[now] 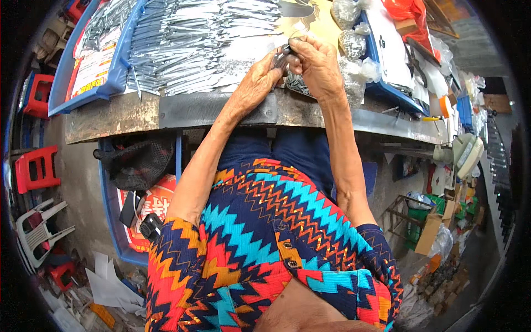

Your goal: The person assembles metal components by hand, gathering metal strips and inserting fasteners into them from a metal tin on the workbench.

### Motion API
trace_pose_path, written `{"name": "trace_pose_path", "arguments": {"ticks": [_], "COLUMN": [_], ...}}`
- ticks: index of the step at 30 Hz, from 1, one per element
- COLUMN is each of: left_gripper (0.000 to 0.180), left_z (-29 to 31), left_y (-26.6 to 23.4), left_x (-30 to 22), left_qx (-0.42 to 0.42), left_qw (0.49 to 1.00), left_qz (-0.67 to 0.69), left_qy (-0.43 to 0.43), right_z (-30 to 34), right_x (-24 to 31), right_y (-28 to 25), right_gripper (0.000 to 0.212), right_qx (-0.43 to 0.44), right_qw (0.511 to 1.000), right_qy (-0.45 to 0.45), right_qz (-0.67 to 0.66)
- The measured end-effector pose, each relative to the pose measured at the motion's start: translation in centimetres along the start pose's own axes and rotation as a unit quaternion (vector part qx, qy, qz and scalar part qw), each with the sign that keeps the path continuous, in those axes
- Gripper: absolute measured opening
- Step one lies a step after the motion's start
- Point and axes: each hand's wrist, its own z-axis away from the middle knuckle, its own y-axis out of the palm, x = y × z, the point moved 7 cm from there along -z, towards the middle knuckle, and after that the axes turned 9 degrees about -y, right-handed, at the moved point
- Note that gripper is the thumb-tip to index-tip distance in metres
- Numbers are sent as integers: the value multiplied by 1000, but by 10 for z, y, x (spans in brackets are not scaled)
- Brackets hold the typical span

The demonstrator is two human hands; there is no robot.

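The dark piece (286,49) you hold looks slightly glossy; its material is not clear. Before you, the thin strips (182,47) are of shiny metal. Your table edge (110,119) is rough wood, the blue tray (119,69) smooth plastic, your shirt (249,218) crinkled, matt cloth.

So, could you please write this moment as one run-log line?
left hand: holding small dark piece | right hand: pinching same piece | metal strips: piled on table | blue tray: at left
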Motion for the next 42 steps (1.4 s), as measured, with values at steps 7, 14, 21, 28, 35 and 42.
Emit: {"name": "trace_pose_path", "arguments": {"ticks": [7,14,21,28,35,42], "left_gripper": [49,19,21,23,25,29], "left_z": [2,2,4,4,7,3], "left_y": [2,-1,2,1,2,1], "left_x": [0,2,-11,-12,-17,-10], "left_qx": [1,4,-2,-5,-15,3], "left_qw": [999,1000,1000,1000,1000,1000], "left_qz": [32,12,-3,-9,-8,-22], "left_qy": [-4,0,-15,-10,19,18], "right_z": [1,1,-2,1,-2,-5], "right_x": [-2,3,6,5,1,12], "right_y": [-5,4,0,6,3,12], "right_gripper": [12,14,20,20,19,20], "right_qx": [-8,20,18,15,28,72], "right_qw": [997,999,951,959,955,917], "right_qy": [32,-10,-94,-78,-90,-144], "right_qz": [-65,31,295,272,281,364]}}
